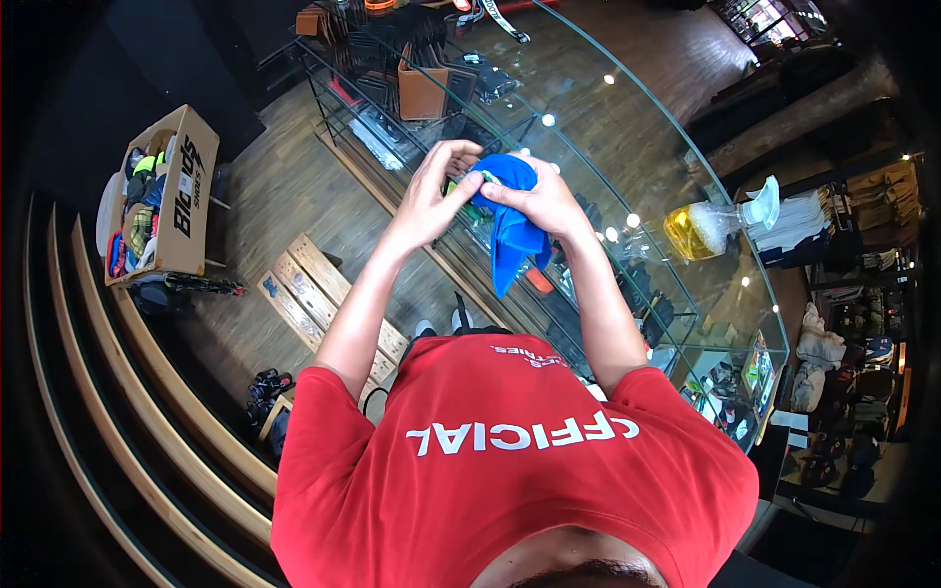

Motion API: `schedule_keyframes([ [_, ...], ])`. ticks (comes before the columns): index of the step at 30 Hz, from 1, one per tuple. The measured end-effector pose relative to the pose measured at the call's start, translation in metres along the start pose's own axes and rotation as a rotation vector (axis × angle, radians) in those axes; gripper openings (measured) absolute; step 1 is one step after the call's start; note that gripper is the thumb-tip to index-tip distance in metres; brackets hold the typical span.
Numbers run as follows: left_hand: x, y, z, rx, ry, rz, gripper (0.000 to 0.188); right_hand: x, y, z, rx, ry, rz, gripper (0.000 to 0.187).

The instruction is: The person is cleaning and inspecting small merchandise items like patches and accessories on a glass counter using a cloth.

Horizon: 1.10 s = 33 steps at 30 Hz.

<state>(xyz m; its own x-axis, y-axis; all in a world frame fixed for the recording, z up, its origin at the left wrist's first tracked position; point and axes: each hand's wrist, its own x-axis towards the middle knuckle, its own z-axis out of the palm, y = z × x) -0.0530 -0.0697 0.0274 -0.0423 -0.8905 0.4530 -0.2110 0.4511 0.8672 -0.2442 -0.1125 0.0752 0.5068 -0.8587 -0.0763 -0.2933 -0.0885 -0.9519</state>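
My right hand (549,201) grips a bunched blue cloth (515,243), its thumb pressed on top and a loose end hanging below. Facing it, my left hand (431,201) has its fingers curled, and its thumb tip meets the cloth's edge. A small patch of yellow-green shows between the two hands, partly covered by fingers and cloth; what it belongs to I cannot make out. Both hands are held up in front of my chest, by the near side of a glass display counter (637,118).
On the counter at right stands a spray bottle (698,231) with yellow liquid. Wallets or bags hang on a rack (423,90) at its far-left end. Left are a wooden slatted bench (312,284), a cardboard box (186,196) of colourful clothing and curved wooden shelves (147,431).
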Motion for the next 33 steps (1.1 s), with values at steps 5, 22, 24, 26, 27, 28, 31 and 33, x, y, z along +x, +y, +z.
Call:
schedule_keyframes([
  [5, 0.004, 0.024, -0.004, 0.209, -0.04, 0.114, 0.031, 0.006, 0.008, -0.003, 0.38, 0.051, -0.042, 0.047],
  [22, 0.026, 0.049, 0.003, -1.382, 0.582, -0.517, 0.03, -0.012, -0.022, 0.062, -0.505, 0.186, -0.555, 0.057],
  [24, 0.015, 0.016, -0.015, -1.452, 0.382, -0.316, 0.036, -0.017, -0.011, 0.07, -0.446, 0.153, -0.528, 0.057],
  [26, 0.011, -0.01, -0.028, -1.432, 0.309, -0.158, 0.039, -0.019, 0.0, 0.062, -0.406, 0.127, -0.522, 0.046],
  [27, 0.01, -0.004, -0.034, -1.414, 0.318, -0.176, 0.047, -0.018, 0.005, 0.057, -0.396, 0.193, -0.523, 0.042],
  [28, 0.009, 0.001, -0.038, -1.335, 0.3, -0.175, 0.05, -0.017, 0.008, 0.051, -0.386, 0.258, -0.524, 0.038],
  [31, 0.004, 0.018, -0.036, -1.154, 0.279, -0.196, 0.056, -0.019, -0.002, 0.041, -0.198, 0.513, -0.493, 0.034],
  [33, 0.003, 0.024, -0.028, -1.151, 0.229, -0.18, 0.056, -0.019, -0.016, 0.042, -0.234, 0.601, -0.618, 0.039],
])
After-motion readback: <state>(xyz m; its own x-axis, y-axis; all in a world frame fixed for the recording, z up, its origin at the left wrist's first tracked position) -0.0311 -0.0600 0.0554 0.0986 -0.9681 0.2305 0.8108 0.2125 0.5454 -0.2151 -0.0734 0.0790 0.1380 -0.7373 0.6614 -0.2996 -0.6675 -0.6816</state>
